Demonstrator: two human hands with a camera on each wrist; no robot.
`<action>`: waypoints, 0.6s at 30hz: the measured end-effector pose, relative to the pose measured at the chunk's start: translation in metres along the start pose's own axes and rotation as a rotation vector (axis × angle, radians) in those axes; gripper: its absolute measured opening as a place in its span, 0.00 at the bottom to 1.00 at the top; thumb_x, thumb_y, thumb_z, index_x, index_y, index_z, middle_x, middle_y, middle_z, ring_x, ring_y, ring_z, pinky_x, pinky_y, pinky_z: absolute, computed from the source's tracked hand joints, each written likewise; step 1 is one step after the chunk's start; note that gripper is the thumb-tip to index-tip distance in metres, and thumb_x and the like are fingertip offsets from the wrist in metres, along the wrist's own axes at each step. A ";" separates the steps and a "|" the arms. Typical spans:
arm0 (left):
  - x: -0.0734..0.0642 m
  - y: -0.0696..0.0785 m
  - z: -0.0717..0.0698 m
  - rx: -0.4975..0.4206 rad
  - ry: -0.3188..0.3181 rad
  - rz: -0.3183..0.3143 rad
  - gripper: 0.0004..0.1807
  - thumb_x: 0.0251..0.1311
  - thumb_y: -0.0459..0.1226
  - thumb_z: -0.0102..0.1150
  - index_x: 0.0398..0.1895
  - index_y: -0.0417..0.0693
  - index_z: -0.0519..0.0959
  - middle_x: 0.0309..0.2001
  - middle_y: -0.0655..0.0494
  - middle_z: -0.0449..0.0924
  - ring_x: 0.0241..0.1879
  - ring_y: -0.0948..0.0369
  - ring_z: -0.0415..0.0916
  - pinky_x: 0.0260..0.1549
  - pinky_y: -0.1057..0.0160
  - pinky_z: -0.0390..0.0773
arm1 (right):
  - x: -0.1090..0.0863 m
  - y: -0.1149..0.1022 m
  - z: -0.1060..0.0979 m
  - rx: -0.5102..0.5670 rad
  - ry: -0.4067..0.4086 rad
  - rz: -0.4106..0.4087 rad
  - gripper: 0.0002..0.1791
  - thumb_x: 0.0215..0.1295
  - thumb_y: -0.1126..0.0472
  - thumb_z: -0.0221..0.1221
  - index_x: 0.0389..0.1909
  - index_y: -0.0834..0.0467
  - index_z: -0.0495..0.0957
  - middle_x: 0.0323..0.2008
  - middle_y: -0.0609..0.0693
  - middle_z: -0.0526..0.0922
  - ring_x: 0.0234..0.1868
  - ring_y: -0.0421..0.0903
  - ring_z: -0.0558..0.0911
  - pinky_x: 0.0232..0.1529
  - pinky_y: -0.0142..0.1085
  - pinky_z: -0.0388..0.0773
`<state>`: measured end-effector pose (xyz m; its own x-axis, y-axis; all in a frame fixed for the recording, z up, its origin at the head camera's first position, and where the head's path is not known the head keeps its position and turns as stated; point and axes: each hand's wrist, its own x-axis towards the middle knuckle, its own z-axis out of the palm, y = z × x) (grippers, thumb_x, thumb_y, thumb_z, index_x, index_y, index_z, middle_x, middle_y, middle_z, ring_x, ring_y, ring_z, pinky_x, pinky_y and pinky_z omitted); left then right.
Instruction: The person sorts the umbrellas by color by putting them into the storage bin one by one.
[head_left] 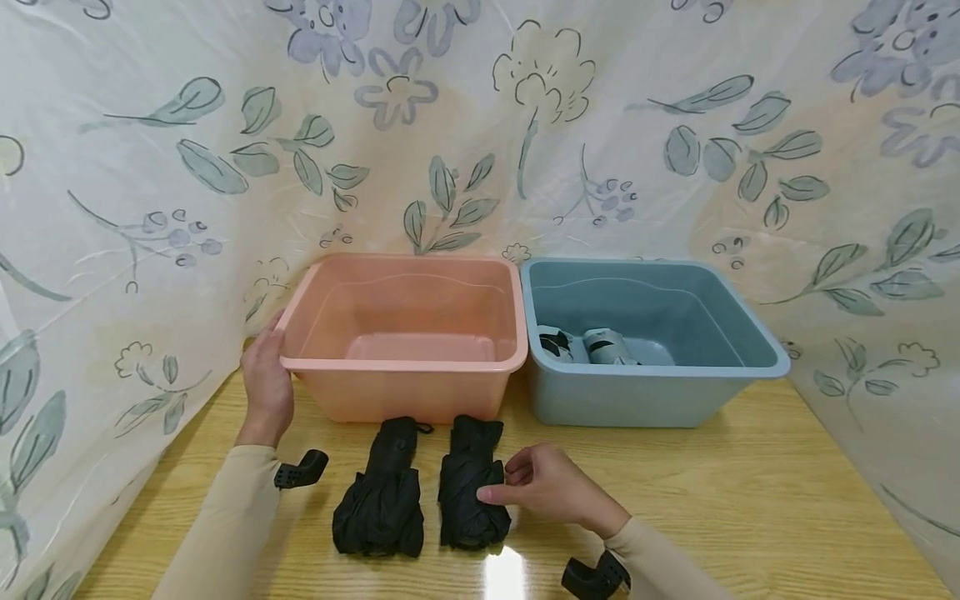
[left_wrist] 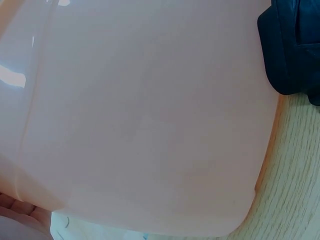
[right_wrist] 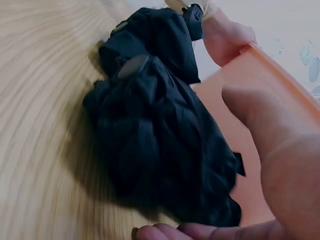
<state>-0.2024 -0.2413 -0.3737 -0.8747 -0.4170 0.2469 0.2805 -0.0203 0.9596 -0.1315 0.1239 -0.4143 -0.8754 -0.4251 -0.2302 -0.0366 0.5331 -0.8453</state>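
Two folded black umbrellas lie side by side on the wooden table, in front of the pink plastic bin (head_left: 405,365). My left hand (head_left: 267,385) holds the bin by its left rim; the left wrist view is mostly filled by the bin's side. Beside the right umbrella (head_left: 471,504), my right hand (head_left: 551,487) has its thumb over the near part and its fingers spread along the right side. In the right wrist view, thumb and fingers stand apart around this umbrella (right_wrist: 160,145). The left umbrella (head_left: 378,517) has a small wrist loop at its far end.
A blue plastic bin (head_left: 660,372) stands right of the pink one, their rims close together. Inside it lie pale rolled bundles (head_left: 607,346) with black marks. A floral sheet (head_left: 450,125) hangs behind and along both sides of the table (head_left: 750,483).
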 end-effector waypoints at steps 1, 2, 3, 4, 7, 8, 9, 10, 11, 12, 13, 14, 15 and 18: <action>0.000 0.000 0.000 -0.002 -0.001 -0.001 0.26 0.80 0.40 0.34 0.73 0.39 0.68 0.72 0.43 0.67 0.70 0.52 0.65 0.71 0.54 0.64 | 0.003 -0.002 0.003 -0.018 0.000 0.019 0.30 0.58 0.39 0.71 0.35 0.66 0.82 0.30 0.48 0.80 0.30 0.42 0.77 0.28 0.36 0.77; 0.000 0.000 0.001 -0.004 -0.002 -0.003 0.26 0.80 0.40 0.34 0.73 0.39 0.68 0.72 0.43 0.67 0.71 0.53 0.65 0.71 0.54 0.63 | 0.006 -0.003 0.006 -0.032 -0.001 0.037 0.30 0.58 0.36 0.69 0.28 0.63 0.81 0.25 0.46 0.76 0.25 0.41 0.73 0.24 0.34 0.72; 0.000 0.000 0.001 -0.005 -0.004 -0.004 0.26 0.80 0.40 0.34 0.74 0.39 0.68 0.73 0.43 0.67 0.71 0.52 0.65 0.71 0.54 0.63 | 0.009 -0.005 0.009 -0.045 0.004 0.049 0.31 0.58 0.34 0.68 0.21 0.59 0.78 0.20 0.44 0.71 0.20 0.40 0.69 0.20 0.33 0.67; 0.000 0.000 0.001 -0.006 -0.005 -0.005 0.26 0.80 0.40 0.34 0.74 0.39 0.68 0.73 0.44 0.66 0.71 0.52 0.64 0.71 0.54 0.63 | 0.012 -0.006 0.012 -0.055 0.009 0.060 0.32 0.58 0.32 0.67 0.16 0.57 0.73 0.16 0.42 0.67 0.17 0.40 0.65 0.18 0.33 0.61; 0.000 -0.001 0.001 -0.003 -0.009 -0.012 0.26 0.80 0.41 0.33 0.74 0.40 0.67 0.73 0.45 0.66 0.72 0.52 0.64 0.71 0.53 0.63 | 0.020 -0.011 0.018 -0.084 0.034 0.078 0.37 0.58 0.28 0.64 0.09 0.50 0.61 0.10 0.40 0.55 0.11 0.40 0.57 0.15 0.33 0.52; 0.000 -0.001 0.001 0.004 -0.010 -0.016 0.26 0.80 0.41 0.33 0.74 0.41 0.67 0.73 0.45 0.66 0.72 0.52 0.63 0.71 0.53 0.63 | 0.022 -0.012 0.020 -0.095 0.048 0.079 0.37 0.57 0.28 0.64 0.08 0.49 0.60 0.09 0.40 0.55 0.11 0.40 0.57 0.15 0.33 0.52; 0.000 -0.001 0.000 0.010 -0.010 -0.018 0.26 0.80 0.41 0.33 0.74 0.42 0.67 0.73 0.46 0.66 0.72 0.52 0.63 0.71 0.53 0.62 | 0.024 -0.014 0.021 -0.097 0.058 0.083 0.37 0.56 0.28 0.65 0.08 0.48 0.59 0.09 0.39 0.54 0.11 0.40 0.57 0.15 0.33 0.52; 0.000 -0.001 0.000 0.009 -0.010 -0.020 0.26 0.80 0.42 0.33 0.74 0.42 0.67 0.73 0.46 0.66 0.72 0.52 0.63 0.72 0.53 0.62 | 0.026 -0.015 0.022 -0.101 0.066 0.085 0.37 0.55 0.28 0.66 0.08 0.48 0.59 0.09 0.39 0.54 0.11 0.40 0.57 0.15 0.33 0.52; 0.001 -0.001 0.000 0.014 -0.010 -0.022 0.26 0.80 0.42 0.33 0.74 0.43 0.67 0.73 0.47 0.66 0.72 0.52 0.63 0.72 0.53 0.62 | 0.027 -0.015 0.024 -0.108 0.074 0.087 0.37 0.54 0.29 0.67 0.09 0.48 0.58 0.09 0.39 0.54 0.11 0.40 0.57 0.15 0.33 0.52; 0.001 -0.001 -0.001 0.015 -0.010 -0.023 0.27 0.80 0.42 0.33 0.74 0.43 0.68 0.73 0.47 0.66 0.72 0.52 0.63 0.72 0.53 0.62 | 0.029 -0.015 0.025 -0.109 0.080 0.090 0.36 0.53 0.30 0.68 0.09 0.48 0.58 0.09 0.39 0.54 0.11 0.40 0.57 0.15 0.32 0.52; 0.001 -0.001 -0.001 0.018 -0.010 -0.024 0.27 0.80 0.42 0.33 0.74 0.43 0.68 0.73 0.47 0.66 0.71 0.52 0.64 0.72 0.53 0.62 | 0.030 -0.015 0.026 -0.109 0.085 0.092 0.36 0.52 0.32 0.69 0.08 0.48 0.59 0.10 0.39 0.54 0.11 0.39 0.57 0.15 0.32 0.53; 0.001 -0.001 -0.001 0.011 -0.009 -0.023 0.27 0.80 0.42 0.33 0.74 0.43 0.68 0.73 0.47 0.66 0.71 0.53 0.64 0.72 0.54 0.62 | 0.030 -0.015 0.026 -0.108 0.089 0.092 0.35 0.51 0.33 0.70 0.08 0.48 0.59 0.10 0.39 0.54 0.11 0.39 0.57 0.15 0.32 0.52; 0.001 -0.001 -0.001 0.003 -0.008 -0.021 0.26 0.80 0.42 0.33 0.74 0.43 0.68 0.73 0.47 0.66 0.71 0.53 0.64 0.72 0.54 0.62 | 0.031 -0.014 0.027 -0.101 0.092 0.092 0.35 0.51 0.35 0.71 0.08 0.48 0.59 0.10 0.38 0.54 0.11 0.39 0.56 0.15 0.31 0.52; 0.001 -0.001 -0.001 -0.012 -0.007 -0.017 0.26 0.80 0.41 0.33 0.74 0.40 0.68 0.73 0.46 0.66 0.72 0.53 0.63 0.72 0.55 0.62 | 0.028 -0.010 0.027 -0.068 0.095 0.087 0.32 0.50 0.39 0.72 0.08 0.48 0.60 0.10 0.38 0.53 0.13 0.38 0.54 0.17 0.31 0.51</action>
<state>-0.2035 -0.2424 -0.3746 -0.8822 -0.4098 0.2320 0.2705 -0.0377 0.9620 -0.1427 0.0871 -0.4255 -0.9183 -0.3054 -0.2520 0.0119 0.6148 -0.7886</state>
